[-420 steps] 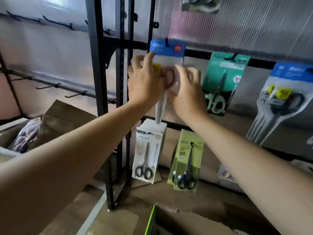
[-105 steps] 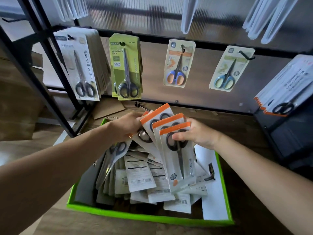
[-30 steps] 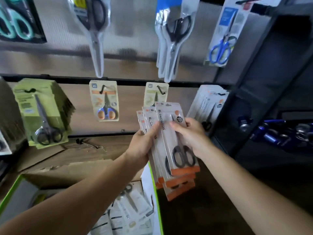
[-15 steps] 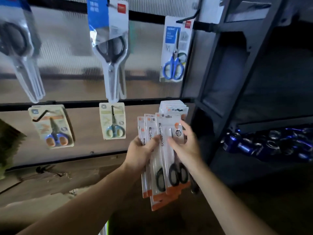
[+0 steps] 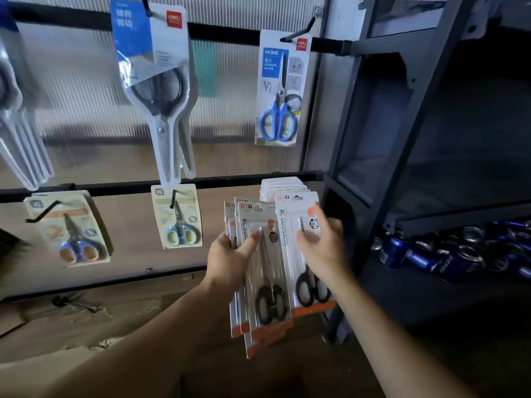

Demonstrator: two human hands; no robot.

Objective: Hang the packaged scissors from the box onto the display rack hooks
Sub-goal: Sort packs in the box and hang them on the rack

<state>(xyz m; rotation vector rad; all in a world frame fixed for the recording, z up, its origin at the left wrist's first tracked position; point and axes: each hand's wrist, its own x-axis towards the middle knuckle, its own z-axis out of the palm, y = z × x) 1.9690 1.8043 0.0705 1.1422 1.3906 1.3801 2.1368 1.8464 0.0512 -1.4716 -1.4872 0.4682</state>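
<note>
Gripping a fan of packaged scissors, the left hand is pressing its thumb flat across the front pack. Its other fingers are lying behind the cards, hidden. Count of packs in the fan is uncertain: at least three orange bottom edges are showing, overlapped.

The right hand is pinching a single pack of the same kind, thumb on the clear front, index finger lying up along the right edge. The remaining fingers are curling round that edge; their tips cannot be made out. This pack is standing upright, just right of the fan and touching it, in front of the right end of the lower rail of the display rack.

Directly behind it, a hung stack of matching packs is showing only its top edges; its hook is covered.

Further left on the lower rail, a pale-blue-handled pack and a blue-and-orange-handled pack are hanging, the latter blurred.

On the upper rail, a large grey scissors pack and a blue-handled pack are hanging. More grey packs are being cut off by the left frame edge.

Blue cans are lying on a dark shelf to the right, labels unreadable.
</note>
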